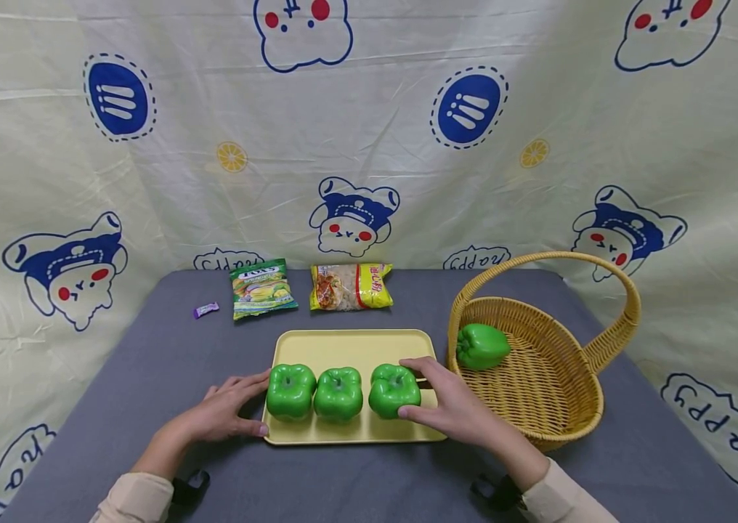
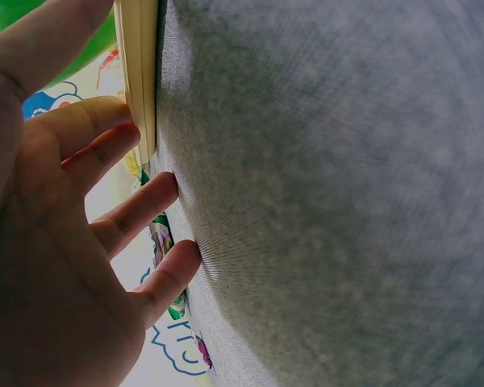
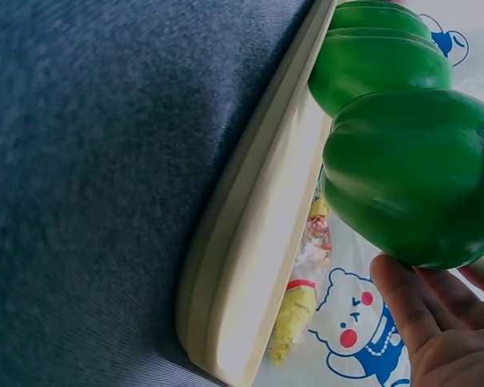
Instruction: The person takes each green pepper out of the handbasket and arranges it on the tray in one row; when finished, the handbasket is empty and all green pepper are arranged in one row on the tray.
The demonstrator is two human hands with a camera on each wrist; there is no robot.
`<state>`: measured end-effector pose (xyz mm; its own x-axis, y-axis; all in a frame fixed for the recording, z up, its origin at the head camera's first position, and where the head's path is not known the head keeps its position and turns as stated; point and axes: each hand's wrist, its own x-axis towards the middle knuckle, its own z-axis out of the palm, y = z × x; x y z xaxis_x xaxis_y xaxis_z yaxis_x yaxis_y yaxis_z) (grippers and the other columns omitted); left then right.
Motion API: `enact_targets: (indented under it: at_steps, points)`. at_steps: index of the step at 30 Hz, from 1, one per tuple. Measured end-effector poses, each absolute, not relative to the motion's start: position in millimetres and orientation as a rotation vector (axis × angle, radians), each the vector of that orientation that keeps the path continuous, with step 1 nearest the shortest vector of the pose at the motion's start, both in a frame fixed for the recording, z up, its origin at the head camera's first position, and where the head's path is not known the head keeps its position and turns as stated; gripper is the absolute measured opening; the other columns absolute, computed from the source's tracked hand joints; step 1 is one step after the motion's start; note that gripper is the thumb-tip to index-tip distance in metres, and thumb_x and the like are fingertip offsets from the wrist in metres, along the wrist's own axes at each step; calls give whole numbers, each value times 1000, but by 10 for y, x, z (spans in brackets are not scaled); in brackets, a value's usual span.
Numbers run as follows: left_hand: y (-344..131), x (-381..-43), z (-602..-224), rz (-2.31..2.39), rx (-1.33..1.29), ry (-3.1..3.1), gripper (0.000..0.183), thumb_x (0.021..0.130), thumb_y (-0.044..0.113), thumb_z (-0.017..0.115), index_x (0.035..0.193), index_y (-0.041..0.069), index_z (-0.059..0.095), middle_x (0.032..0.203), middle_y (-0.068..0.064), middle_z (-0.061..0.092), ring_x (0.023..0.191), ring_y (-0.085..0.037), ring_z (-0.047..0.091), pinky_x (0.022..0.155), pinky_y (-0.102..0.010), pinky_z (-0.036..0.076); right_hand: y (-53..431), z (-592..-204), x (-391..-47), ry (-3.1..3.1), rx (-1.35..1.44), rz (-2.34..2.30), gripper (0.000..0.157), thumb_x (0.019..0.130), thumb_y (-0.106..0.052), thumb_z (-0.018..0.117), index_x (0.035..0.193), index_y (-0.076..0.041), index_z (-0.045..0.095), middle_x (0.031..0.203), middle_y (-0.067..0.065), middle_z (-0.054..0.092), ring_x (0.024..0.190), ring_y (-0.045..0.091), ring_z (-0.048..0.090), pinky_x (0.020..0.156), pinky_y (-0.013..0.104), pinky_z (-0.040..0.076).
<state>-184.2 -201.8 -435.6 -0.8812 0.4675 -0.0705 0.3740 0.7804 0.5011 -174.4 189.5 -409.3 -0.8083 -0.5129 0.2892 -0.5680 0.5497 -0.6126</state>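
Observation:
Three green bell peppers stand in a row on a pale yellow tray (image 1: 356,345). My right hand (image 1: 454,407) grips the rightmost bell pepper (image 1: 394,392) between thumb and fingers. In the right wrist view this bell pepper (image 3: 411,173) shows large, with fingertips against its side. The middle bell pepper (image 1: 338,394) and the left bell pepper (image 1: 290,392) sit close together. At the tray's left edge my left hand (image 1: 228,410) has its fingers spread, thumb and index at the rim. Its outer fingers rest near the cloth in the left wrist view.
A wicker basket (image 1: 555,410) with a tall handle stands right of the tray, holding another green bell pepper (image 1: 483,346). Along the back lie a green snack bag (image 1: 263,289), a yellow snack packet (image 1: 351,287) and a small purple wrapped sweet (image 1: 206,310). A printed curtain hangs behind.

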Motion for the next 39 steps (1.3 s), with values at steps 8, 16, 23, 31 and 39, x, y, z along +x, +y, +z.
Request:
enact_targets:
  at_steps: [8, 16, 23, 31, 39]
  points:
    - [-2016, -1854, -4358, 720, 661, 2777, 84, 74, 48, 74, 143, 13, 42, 152, -6, 37, 129, -34, 39, 84, -50, 30, 1872, -4123, -1775, -2715, 948, 1094, 62, 82, -43, 70, 132, -14, 47, 122, 2, 56, 107, 21, 62, 87, 38, 52]
    - [-2016, -1858, -4359, 723, 654, 2768, 84, 74, 49, 73, 143, 13, 42, 152, -6, 36, 129, -34, 38, 84, -50, 30, 1853, -4137, -1795, -2749, 930, 1083, 65, 82, -46, 69, 133, -12, 48, 123, 0, 56, 108, 19, 62, 89, 36, 51]
    - [-2011, -1854, -4345, 732, 647, 2763, 83, 74, 47, 74, 143, 13, 42, 152, -6, 36, 129, -34, 38, 84, -48, 29, 1838, -4134, -1802, -2769, 910, 1070, 67, 81, -48, 68, 134, -11, 48, 123, 1, 56, 109, 19, 62, 90, 39, 50]
    - [-2014, -1854, -4347, 738, 640, 2755, 83, 74, 48, 74, 143, 13, 42, 152, -6, 36, 129, -33, 38, 84, -49, 30, 1832, -4147, -1809, -2765, 919, 1046, 66, 81, -47, 68, 134, -12, 48, 123, 0, 57, 109, 19, 62, 89, 38, 50]
    - [-2021, -1855, -4351, 740, 648, 2755, 83, 75, 48, 74, 143, 13, 42, 152, -7, 36, 129, -34, 38, 83, -47, 29, 1822, -4168, -1812, -2765, 918, 1032, 66, 81, -47, 69, 133, -13, 49, 123, 0, 57, 108, 18, 62, 89, 37, 51]
